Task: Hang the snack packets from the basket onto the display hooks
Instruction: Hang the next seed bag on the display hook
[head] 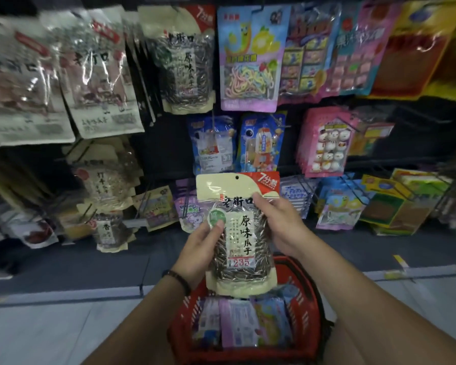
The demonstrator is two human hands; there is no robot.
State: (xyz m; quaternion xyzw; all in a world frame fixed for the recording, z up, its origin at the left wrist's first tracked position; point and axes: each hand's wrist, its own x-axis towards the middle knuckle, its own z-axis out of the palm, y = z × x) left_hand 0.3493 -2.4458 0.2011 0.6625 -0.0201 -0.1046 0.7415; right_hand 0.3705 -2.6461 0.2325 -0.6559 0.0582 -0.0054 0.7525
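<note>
I hold a cream and red sunflower seed packet (pixel 238 230) upright in front of the display, above the red basket (pixel 311 306). My left hand (pixel 199 248) grips its left edge, thumb on a green sticker. My right hand (pixel 279 225) grips its right edge. A hang hole shows at the packet's top. A matching seed packet (pixel 184 64) hangs on a hook at the upper middle. The basket on the floor holds several pastel packets (pixel 238 322).
The dark display wall is crowded with hanging packets: cream seed bags (pixel 95 83) at left, blue candy packs (pixel 213 143) in the middle, pink marshmallow packs (pixel 327 143) and yellow-green packs (pixel 406 201) at right. Bare wire hooks (pixel 350 125) jut out at right.
</note>
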